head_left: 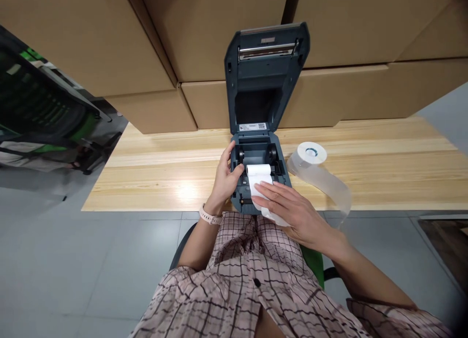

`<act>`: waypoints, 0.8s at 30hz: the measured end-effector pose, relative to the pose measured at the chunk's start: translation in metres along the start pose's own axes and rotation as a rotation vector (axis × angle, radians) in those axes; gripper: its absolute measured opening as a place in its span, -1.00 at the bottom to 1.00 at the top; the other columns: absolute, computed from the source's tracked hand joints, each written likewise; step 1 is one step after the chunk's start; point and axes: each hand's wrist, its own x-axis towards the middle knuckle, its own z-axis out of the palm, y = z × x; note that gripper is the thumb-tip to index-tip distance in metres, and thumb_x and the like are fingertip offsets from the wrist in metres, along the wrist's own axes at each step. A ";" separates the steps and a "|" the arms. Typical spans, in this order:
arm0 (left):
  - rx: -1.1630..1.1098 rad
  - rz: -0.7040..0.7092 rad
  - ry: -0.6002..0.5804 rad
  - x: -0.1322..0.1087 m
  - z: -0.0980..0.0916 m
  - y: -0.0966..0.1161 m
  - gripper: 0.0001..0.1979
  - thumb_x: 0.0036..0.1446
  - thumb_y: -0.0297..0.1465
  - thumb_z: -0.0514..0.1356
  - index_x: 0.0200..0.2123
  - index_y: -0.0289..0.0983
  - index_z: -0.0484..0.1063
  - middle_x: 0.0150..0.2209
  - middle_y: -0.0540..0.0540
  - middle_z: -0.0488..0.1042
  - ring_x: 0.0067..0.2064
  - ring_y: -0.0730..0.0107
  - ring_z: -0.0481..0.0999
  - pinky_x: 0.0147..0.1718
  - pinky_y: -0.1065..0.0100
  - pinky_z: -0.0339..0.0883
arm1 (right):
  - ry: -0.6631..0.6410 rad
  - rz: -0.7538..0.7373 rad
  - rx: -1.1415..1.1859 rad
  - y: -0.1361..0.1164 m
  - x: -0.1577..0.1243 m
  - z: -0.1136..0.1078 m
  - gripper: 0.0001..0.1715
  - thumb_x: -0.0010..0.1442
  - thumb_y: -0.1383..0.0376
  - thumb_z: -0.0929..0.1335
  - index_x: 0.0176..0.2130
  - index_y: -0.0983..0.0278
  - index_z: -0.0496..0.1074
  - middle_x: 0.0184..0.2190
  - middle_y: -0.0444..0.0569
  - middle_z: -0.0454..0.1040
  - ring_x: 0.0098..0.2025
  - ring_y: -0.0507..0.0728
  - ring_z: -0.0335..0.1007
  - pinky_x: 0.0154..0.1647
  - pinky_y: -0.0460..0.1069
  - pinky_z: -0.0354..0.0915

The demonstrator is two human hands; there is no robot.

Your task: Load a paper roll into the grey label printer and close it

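Observation:
A dark grey label printer [237,201] stands on the table with its lid [261,75] raised upright. In its bay lies a small white paper roll [259,170], its strip [260,186] drawn toward me over the printer's front edge. My left hand [224,177] grips the printer's left side, thumb on the inner rim and fingers along the outer wall. Across the strip at the front lies my right hand [288,209], fingers stretched out and flat; its thumb is hidden. A larger white label roll [312,153] rests right of the printer, with its translucent tail [329,184] unwound.
Stacked cardboard boxes [212,31] stand behind the printer along the back of the wooden table [157,172]. The front table edge runs just before my lap. A black and green chair [44,99] is on the floor at left.

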 end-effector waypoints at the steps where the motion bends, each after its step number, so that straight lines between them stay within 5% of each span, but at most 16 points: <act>1: 0.005 0.007 -0.003 0.000 0.000 0.000 -0.34 0.29 -0.33 0.29 0.42 0.01 0.24 0.51 -0.11 0.27 0.45 0.04 0.36 0.44 -0.06 0.27 | 0.006 0.002 0.007 0.000 0.000 0.000 -0.04 0.20 0.59 0.27 0.50 0.14 0.19 0.50 0.05 0.29 0.57 0.24 0.15 0.49 0.33 0.30; 8: 0.027 0.031 -0.009 0.000 -0.002 0.001 -0.30 0.30 -0.25 0.33 0.44 -0.03 0.22 0.54 -0.15 0.20 0.55 0.02 0.20 0.52 -0.05 0.10 | 0.035 0.009 0.030 0.001 0.000 0.001 -0.13 0.32 0.50 0.31 0.51 0.11 0.18 0.47 0.04 0.34 0.53 0.24 0.21 0.46 0.32 0.34; 24: 0.037 0.015 -0.013 -0.002 0.000 0.006 -0.34 0.33 -0.31 0.26 0.45 -0.02 0.21 0.55 -0.13 0.18 0.52 0.00 0.25 0.48 -0.06 0.20 | 0.002 0.050 0.008 -0.004 0.000 0.000 0.10 0.03 0.60 0.26 0.48 0.08 0.18 0.47 -0.01 0.34 0.42 0.29 0.34 0.42 0.36 0.30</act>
